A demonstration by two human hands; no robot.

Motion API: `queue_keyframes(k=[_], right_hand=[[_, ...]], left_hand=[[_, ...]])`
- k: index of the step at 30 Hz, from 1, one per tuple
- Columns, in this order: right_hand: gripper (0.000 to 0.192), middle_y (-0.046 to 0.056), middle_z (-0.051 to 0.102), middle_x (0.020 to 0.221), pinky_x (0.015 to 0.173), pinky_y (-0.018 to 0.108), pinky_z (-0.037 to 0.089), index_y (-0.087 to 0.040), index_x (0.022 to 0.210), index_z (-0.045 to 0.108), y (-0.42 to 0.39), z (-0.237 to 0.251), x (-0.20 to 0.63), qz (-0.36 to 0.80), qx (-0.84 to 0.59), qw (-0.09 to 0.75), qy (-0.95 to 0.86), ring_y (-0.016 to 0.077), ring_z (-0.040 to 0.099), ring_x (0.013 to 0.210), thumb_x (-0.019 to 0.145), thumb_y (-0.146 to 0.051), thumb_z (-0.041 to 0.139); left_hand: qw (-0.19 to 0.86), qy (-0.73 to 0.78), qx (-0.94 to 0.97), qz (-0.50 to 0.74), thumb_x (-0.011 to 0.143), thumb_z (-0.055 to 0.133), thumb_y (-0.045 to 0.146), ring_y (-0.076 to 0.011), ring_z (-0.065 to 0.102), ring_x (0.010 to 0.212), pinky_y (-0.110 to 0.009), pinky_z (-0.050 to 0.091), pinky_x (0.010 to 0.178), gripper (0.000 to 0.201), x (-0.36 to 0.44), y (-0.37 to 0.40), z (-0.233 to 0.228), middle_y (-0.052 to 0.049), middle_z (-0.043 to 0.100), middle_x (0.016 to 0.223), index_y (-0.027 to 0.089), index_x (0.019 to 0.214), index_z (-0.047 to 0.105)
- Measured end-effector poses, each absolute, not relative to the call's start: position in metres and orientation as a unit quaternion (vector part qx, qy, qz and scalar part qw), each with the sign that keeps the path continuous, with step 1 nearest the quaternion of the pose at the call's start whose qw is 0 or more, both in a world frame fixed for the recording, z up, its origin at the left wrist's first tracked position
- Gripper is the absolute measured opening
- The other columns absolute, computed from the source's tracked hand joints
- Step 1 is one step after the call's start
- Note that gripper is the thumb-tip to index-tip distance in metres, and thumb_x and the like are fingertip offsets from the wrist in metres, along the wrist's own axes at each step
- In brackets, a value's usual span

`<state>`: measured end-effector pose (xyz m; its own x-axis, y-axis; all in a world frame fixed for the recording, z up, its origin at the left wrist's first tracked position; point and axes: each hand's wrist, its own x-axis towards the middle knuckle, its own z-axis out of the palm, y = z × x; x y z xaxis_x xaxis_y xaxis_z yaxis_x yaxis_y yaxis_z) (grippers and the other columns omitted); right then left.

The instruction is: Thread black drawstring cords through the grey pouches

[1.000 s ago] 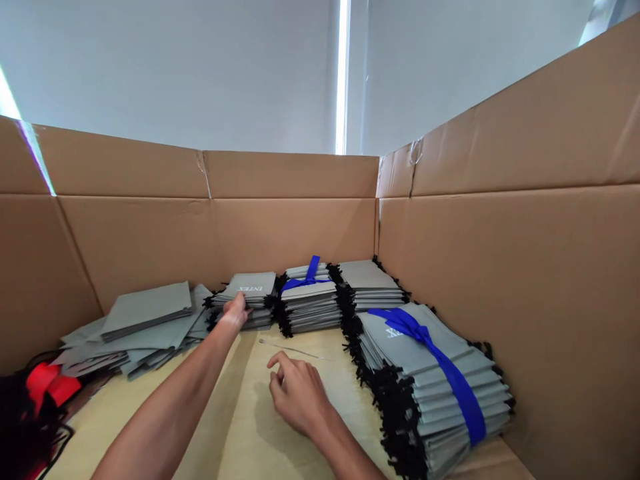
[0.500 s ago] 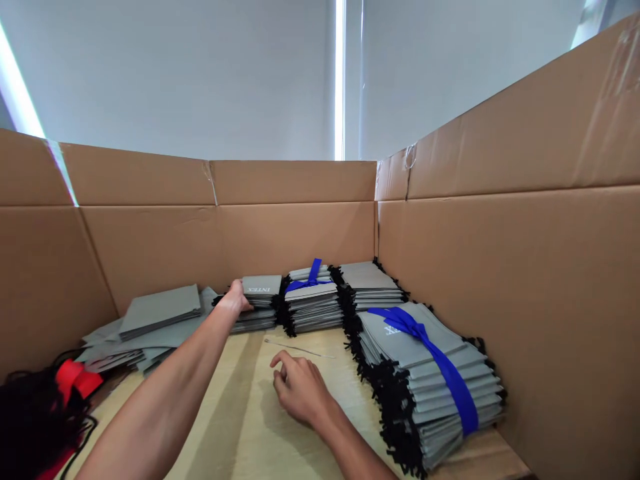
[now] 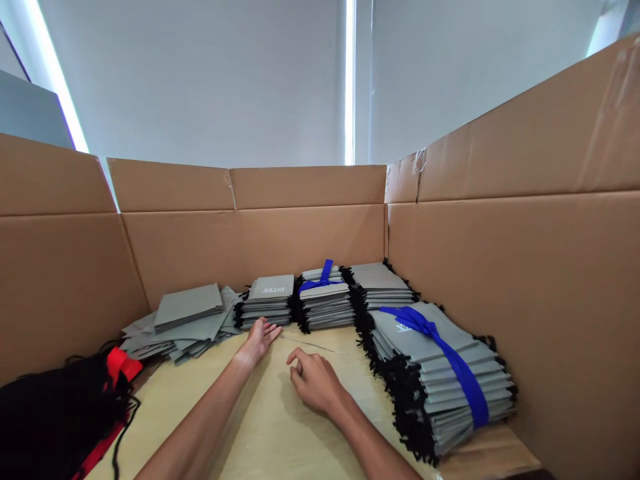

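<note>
Two bare hands show in the head view, which serves as the clock face, twelve pointing away from the person. The left hand [image 3: 259,340] is spread, palm turned up and seemingly empty, just in front of a neat stack of flat grey pouches with white lettering and black cord ends [image 3: 270,303], at twelve o'clock; I cannot tell whether they touch. The right hand [image 3: 314,383] is loosely curled, a gap between thumb and index finger, nothing visible in it; a thin needle-like rod [image 3: 315,345] lies just beyond it.

A taller grey stack tied with blue ribbon [image 3: 325,310] stands at one o'clock, a larger blue-ribboned grey bundle [image 3: 450,373] at three, a loose pile of grey sheets [image 3: 187,327] at ten.

Each pouch looks light, flexible and hardly fragile; the unbound stack likely weighs more and could slide apart. Gripping its sides, thumb on top, fingers beneath, seems safest; the cords would probably snag.
</note>
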<state>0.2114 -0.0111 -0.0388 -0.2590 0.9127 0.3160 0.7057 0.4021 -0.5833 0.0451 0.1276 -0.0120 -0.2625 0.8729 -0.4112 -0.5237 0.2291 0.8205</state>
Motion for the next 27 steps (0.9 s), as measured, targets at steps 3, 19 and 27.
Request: queue_keyframes(k=[3, 19, 27], right_hand=[[0.032, 0.000, 0.079, 0.087, 0.074, 0.027, 0.036, -0.026, 0.123, 0.073, -0.010, -0.040, 0.212, 0.160, -0.524, 0.305, -0.779, 0.0215, 0.073, 0.089, 0.096, -0.013, 0.060], [0.026, 0.007, 0.077, 0.107, 0.092, 0.031, 0.046, -0.022, 0.104, 0.076, 0.012, -0.051, 0.227, 0.071, -0.588, 0.351, -0.725, 0.0252, 0.066, 0.108, 0.095, -0.007, 0.058], [0.023, 0.011, 0.075, 0.116, 0.101, 0.039, 0.048, -0.023, 0.109, 0.080, 0.040, -0.053, 0.217, 0.036, -0.594, 0.325, -0.735, 0.0304, 0.063, 0.117, 0.103, -0.015, 0.060]], left_hand=[[0.582, 0.520, 0.177, 0.599, 0.106, 0.072, 0.039, -0.0287, 0.072, 0.118, -0.051, 0.064, 0.099, 0.041, 0.045, 0.140, -0.007, -0.013, 0.068, 0.141, 0.019, 0.141, 0.066], [0.269, 0.594, 0.514, 0.557, 0.082, 0.072, 0.016, -0.0339, 0.070, 0.121, -0.035, 0.059, 0.101, 0.016, -0.081, 0.122, 0.036, -0.009, 0.074, 0.088, 0.025, 0.071, 0.064], [0.075, 0.617, 0.601, 0.503, 0.071, 0.069, 0.016, -0.0486, 0.049, 0.146, -0.060, 0.031, 0.130, 0.016, -0.152, 0.121, 0.033, -0.021, 0.072, 0.115, 0.026, 0.077, 0.058]])
